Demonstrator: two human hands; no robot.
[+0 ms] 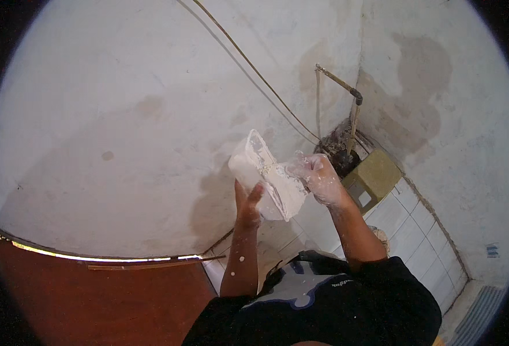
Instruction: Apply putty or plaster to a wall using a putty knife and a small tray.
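Observation:
My left hand (251, 207) holds a white container (242, 166) from below and the side, the thumb pressed on its outer wall. White paste, like wall putty, coats the container's rim and inside. My right hand (323, 181) is closed on a flat scraper (288, 190), its broad face thickly covered with the same paste. The scraper lies against the container's opening. Its handle is mostly hidden by my fingers. White smears cover my right fingers and wrist, and a few drops dot my left forearm.
Before me stands a pale, patchy wall (107, 108), crossed by a thin cable (254, 67). A pipe (337, 80) leads down to a water pump with a dull yellow cover (373, 177) in the corner. White tiles (393, 216) surround it; a red-brown surface (107, 302) lies left.

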